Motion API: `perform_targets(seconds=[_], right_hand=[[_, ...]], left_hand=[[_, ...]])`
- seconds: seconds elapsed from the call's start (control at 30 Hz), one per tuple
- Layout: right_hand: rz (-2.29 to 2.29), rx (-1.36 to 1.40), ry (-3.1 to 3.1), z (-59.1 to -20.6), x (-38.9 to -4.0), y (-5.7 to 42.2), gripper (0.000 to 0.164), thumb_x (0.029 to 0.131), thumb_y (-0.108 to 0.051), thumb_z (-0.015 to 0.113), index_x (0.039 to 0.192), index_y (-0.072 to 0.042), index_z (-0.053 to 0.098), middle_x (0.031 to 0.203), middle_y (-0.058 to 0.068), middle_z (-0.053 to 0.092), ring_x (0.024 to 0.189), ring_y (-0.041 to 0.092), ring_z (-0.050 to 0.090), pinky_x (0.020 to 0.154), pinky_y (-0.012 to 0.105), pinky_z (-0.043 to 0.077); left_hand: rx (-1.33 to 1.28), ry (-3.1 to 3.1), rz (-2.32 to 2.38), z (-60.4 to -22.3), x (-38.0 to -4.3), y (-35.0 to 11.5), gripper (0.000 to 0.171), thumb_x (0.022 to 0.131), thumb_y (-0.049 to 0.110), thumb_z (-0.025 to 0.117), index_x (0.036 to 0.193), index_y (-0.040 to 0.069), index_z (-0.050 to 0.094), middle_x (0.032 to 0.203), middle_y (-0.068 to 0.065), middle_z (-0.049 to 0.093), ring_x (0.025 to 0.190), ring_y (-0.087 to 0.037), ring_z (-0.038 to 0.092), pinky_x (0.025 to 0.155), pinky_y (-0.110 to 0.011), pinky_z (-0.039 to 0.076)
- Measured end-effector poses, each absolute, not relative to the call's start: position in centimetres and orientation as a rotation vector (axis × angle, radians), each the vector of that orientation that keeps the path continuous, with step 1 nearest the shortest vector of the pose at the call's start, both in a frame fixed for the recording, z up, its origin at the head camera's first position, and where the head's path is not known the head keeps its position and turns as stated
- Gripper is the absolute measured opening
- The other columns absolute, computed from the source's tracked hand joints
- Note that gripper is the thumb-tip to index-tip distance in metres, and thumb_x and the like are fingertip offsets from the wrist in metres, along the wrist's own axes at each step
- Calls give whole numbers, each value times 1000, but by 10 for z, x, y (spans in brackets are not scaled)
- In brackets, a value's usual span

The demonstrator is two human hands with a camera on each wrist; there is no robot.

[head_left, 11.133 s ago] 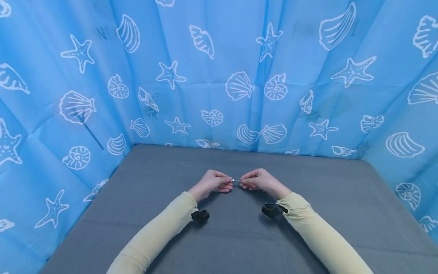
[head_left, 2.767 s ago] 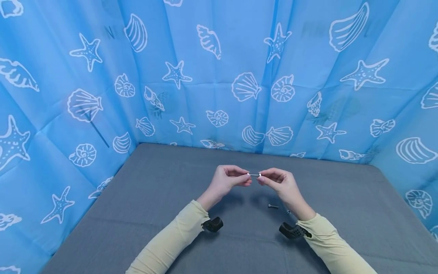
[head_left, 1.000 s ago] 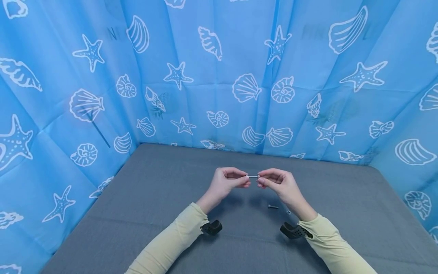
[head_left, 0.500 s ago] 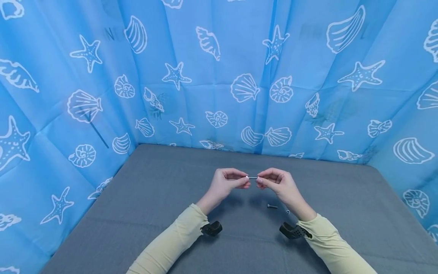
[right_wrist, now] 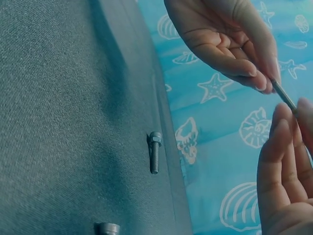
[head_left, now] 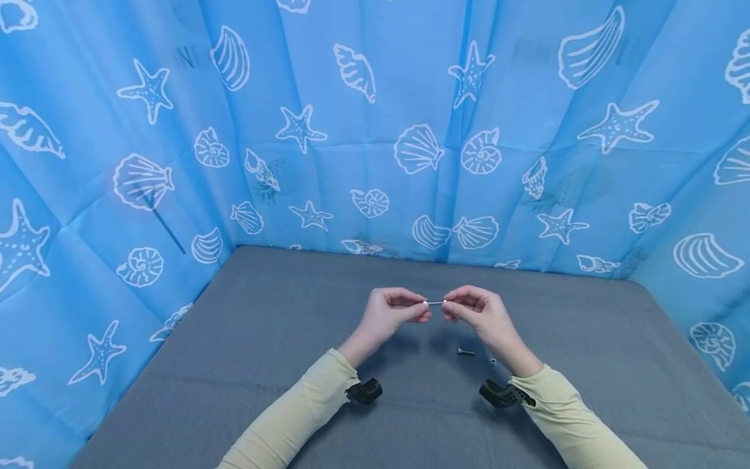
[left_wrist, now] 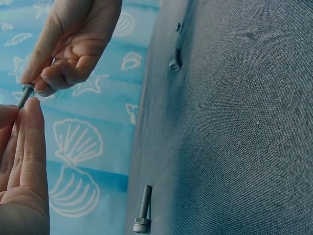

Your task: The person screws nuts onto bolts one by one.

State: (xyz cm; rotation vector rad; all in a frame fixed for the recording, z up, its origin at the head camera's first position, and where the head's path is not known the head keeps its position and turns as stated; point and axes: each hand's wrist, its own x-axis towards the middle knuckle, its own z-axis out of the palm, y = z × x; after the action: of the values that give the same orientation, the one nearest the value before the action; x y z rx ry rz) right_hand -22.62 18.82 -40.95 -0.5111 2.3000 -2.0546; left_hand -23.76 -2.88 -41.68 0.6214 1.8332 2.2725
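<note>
My left hand [head_left: 392,311] pinches one end of a slim metal bolt [head_left: 435,303], held level above the table. At its other end my right hand [head_left: 477,312] grips with thumb and fingertips. The left wrist view shows a nut-like wider part [left_wrist: 28,88] right at the right hand's fingertips; in the right wrist view only the bare shank [right_wrist: 283,95] shows between the hands. The end in the left fingers is hidden. Below the right hand, a loose bolt [head_left: 465,352] and a nut [head_left: 493,361] lie on the grey table.
Another bolt [right_wrist: 155,152] with a nut up against its head lies on the table [right_wrist: 58,122]; the hands hide it in the head view. Black wrist devices [head_left: 364,391] hang below both sleeves. A blue shell-print curtain [head_left: 375,130] surrounds the table's back and sides.
Since the oldest frame, both hands sit farther right in the head view, and the loose bolt and nut show on the table. Over the last second, the hands shift only slightly around the held bolt.
</note>
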Motion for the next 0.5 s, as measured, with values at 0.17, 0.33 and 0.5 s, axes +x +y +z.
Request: perform_targets(seconds=[0.17, 0.33, 0.5], right_hand=[[-2027, -543, 2306, -408, -226, 189, 25, 90, -10, 67, 106, 8, 63, 98, 28, 65, 80, 21, 68, 76, 40, 58], [-1957, -529, 2374, -409, -227, 188, 28, 92, -17, 66, 103, 9, 64, 90, 24, 66, 77, 28, 67, 72, 46, 57], [-2018, -533, 2305, -410, -228, 188, 28, 92, -16, 67, 106, 7, 61, 94, 25, 65, 78, 23, 67, 75, 48, 56]], left_hand=[[624, 1828, 2282, -419, -240, -30, 22, 85, 6, 73, 102, -7, 69, 91, -21, 70, 81, -27, 71, 76, -42, 58], [621, 1830, 2278, -420, -240, -31, 19, 85, 5, 72, 101, -7, 69, 90, -20, 70, 81, -27, 71, 76, -42, 58], [614, 1829, 2272, -419, -240, -30, 19, 85, 4, 72, 101, -6, 69, 91, -22, 70, 82, -28, 71, 76, -42, 58]])
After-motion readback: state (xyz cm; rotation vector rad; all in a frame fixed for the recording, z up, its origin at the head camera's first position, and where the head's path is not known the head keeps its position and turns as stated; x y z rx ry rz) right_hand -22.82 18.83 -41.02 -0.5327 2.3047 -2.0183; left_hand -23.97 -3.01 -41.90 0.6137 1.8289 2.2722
